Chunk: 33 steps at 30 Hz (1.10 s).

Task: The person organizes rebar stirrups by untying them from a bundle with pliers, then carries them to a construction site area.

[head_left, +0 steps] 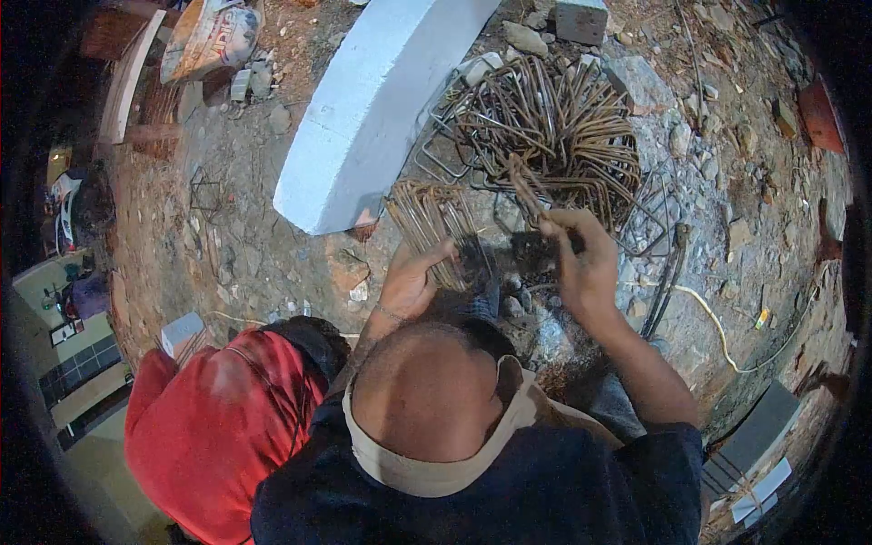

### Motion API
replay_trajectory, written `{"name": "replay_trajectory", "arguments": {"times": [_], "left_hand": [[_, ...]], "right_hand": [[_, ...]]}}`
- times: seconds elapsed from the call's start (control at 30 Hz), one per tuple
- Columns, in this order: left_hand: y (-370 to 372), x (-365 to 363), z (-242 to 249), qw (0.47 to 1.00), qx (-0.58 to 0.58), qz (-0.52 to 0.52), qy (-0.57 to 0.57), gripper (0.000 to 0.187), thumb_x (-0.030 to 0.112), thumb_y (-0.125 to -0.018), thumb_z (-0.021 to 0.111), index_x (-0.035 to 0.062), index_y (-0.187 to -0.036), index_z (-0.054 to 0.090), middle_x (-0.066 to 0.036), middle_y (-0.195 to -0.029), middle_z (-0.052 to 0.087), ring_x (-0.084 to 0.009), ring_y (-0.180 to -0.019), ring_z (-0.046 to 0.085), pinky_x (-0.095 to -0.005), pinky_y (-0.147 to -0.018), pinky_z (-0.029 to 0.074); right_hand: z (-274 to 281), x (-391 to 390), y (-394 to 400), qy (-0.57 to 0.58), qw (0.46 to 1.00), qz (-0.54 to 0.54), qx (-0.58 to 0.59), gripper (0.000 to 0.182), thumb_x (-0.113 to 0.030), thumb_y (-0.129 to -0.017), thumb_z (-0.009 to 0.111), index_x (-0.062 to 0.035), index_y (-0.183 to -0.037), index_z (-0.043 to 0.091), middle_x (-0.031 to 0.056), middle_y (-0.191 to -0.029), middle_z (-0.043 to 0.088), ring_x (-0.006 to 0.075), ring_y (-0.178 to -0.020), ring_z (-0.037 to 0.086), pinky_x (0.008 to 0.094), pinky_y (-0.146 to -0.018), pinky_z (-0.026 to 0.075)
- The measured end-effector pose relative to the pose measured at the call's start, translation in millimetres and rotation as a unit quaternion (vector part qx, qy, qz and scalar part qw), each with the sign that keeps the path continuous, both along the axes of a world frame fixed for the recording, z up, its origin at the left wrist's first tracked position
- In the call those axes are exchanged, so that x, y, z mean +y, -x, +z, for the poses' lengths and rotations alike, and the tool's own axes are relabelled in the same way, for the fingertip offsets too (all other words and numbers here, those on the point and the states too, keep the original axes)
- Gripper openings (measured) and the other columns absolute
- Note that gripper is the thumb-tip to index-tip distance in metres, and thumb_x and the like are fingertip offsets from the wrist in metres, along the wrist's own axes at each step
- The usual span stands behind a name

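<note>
A bundle of rusty bent metal rods [427, 218] is in my left hand [411, 282], whose fingers close round its lower side. To the right, my right hand [581, 259] pinches a few short rusty rod ends [525, 186]; their far side overlaps the pile behind, so I cannot tell how many there are. Just beyond both hands lies a large heap of bent metal rods [563, 127] on the rubble. My hands are apart, with dark ground between them.
A long pale block [363, 118] lies beyond my left hand. Beside me at left is a person in red [227, 427]. Farther off are a stained bucket [213, 41] and a grey block [581, 20]. Dark pliers-like handles [668, 282] and a pale cable [718, 327] are at right.
</note>
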<state>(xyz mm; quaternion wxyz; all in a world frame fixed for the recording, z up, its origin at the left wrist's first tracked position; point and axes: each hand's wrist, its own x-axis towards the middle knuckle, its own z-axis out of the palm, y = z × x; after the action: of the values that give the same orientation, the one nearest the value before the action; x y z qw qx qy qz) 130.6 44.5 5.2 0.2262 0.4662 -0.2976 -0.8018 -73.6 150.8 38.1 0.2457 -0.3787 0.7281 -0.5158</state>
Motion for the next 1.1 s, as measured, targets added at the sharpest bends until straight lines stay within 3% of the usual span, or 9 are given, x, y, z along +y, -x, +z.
{"name": "replay_trajectory", "arguments": {"times": [0.2,0.27,0.43,0.6,0.73,0.8,1.03,1.07,1.1], "left_hand": [[3.4,-0.1,1.1,0.999,0.01,-0.003,0.036,0.039,0.004,-0.078,0.065,0.0009,-0.114,0.05,-0.003,-0.096,0.058,-0.0145,-0.088,0.055,-0.0276,-0.079,0.044],[4.9,1.9,3.5,0.998,-0.01,-0.01,0.054,0.039,0.003,-0.078,0.065,0.0003,-0.114,0.049,-0.003,-0.098,0.058,-0.0144,-0.088,0.055,-0.0274,-0.079,0.044],[3.7,0.1,-0.1,0.997,-0.028,-0.028,0.069,0.04,0.003,-0.078,0.064,0.0006,-0.115,0.049,-0.003,-0.101,0.058,-0.0133,-0.09,0.055,-0.0278,-0.08,0.045],[3.0,-0.2,-4.4,0.998,-0.023,-0.033,0.055,0.041,0.004,-0.078,0.065,0.0013,-0.116,0.049,-0.002,-0.102,0.057,-0.0127,-0.091,0.055,-0.0286,-0.083,0.044],[2.1,-0.1,-7.3,0.997,-0.025,-0.041,0.065,0.041,0.005,-0.078,0.065,0.0016,-0.115,0.049,-0.002,-0.1,0.057,-0.0138,-0.091,0.055,-0.0287,-0.083,0.043],[-0.1,0.6,-11.9,0.996,-0.023,-0.04,0.07,0.04,0.005,-0.078,0.066,0.0015,-0.115,0.049,-0.002,-0.1,0.057,-0.0141,-0.091,0.055,-0.0287,-0.083,0.043],[2.2,2.3,-13.8,0.995,-0.03,-0.035,0.091,0.035,0.005,-0.079,0.063,0.0015,-0.111,0.05,-0.004,-0.097,0.059,-0.0148,-0.089,0.057,-0.0284,-0.081,0.044],[2.5,1.9,-15.7,0.994,-0.009,-0.044,0.097,0.038,0.0,-0.078,0.062,0.0,-0.114,0.05,-0.005,-0.102,0.059,-0.0155,-0.094,0.056,-0.0286,-0.083,0.043],[4.3,1.3,-12.8,0.994,-0.008,-0.048,0.097,0.038,0.0,-0.078,0.062,0.0,-0.114,0.05,-0.005,-0.102,0.059,-0.0155,-0.094,0.056,-0.0286,-0.083,0.043]], "right_hand": [[-9.4,-4.6,4.9,-0.089,0.943,-0.03,-0.32,0.02,-0.022,-0.088,0.06,-0.0031,-0.092,0.061,-0.0016,-0.07,0.05,0.0051,-0.056,0.043,0.0215,-0.049,0.036],[-13.5,-3.5,2.7,-0.099,0.836,-0.038,-0.538,0.019,-0.023,-0.088,0.06,-0.0056,-0.097,0.06,-0.0027,-0.068,0.047,0.0041,-0.052,0.039,0.0207,-0.043,0.031],[-20.9,-3.2,-1.9,-0.14,0.814,-0.043,-0.562,0.019,-0.022,-0.089,0.059,-0.0071,-0.099,0.059,-0.0029,-0.072,0.049,0.005,-0.051,0.038,0.0206,-0.041,0.029],[-9.7,-10.9,-5.2,-0.1,0.767,-0.045,-0.632,0.015,-0.02,-0.09,0.055,-0.0073,-0.098,0.058,-0.0009,-0.084,0.055,0.0082,-0.064,0.051,0.0221,-0.05,0.045],[-9.8,-13.3,-5.3,-0.107,0.763,-0.058,-0.635,0.018,-0.023,-0.091,0.051,-0.009,-0.101,0.057,-0.0013,-0.082,0.054,0.0075,-0.066,0.055,0.0203,-0.048,0.045],[-4.7,-11.0,-0.4,-0.103,0.742,-0.028,-0.661,0.015,-0.018,-0.089,0.056,-0.0059,-0.098,0.058,0.0028,-0.088,0.059,0.0132,-0.076,0.058,0.0282,-0.064,0.052],[-34.4,-9.2,-8.4,-0.085,0.773,-0.016,-0.629,0.017,-0.014,-0.087,0.057,-0.0044,-0.101,0.058,0.0043,-0.092,0.06,0.014,-0.08,0.058,0.0286,-0.068,0.051],[-58.2,-7.6,-18.8,0.016,0.897,0.048,-0.438,0.017,-0.014,-0.086,0.058,-0.0035,-0.099,0.06,0.0047,-0.09,0.061,0.0136,-0.08,0.058,0.0287,-0.067,0.05],[-63.1,-8.8,-26.0,0.065,0.938,0.084,-0.33,0.017,-0.014,-0.086,0.058,-0.003,-0.098,0.06,0.0049,-0.09,0.062,0.0135,-0.08,0.058,0.0288,-0.067,0.049]]}}
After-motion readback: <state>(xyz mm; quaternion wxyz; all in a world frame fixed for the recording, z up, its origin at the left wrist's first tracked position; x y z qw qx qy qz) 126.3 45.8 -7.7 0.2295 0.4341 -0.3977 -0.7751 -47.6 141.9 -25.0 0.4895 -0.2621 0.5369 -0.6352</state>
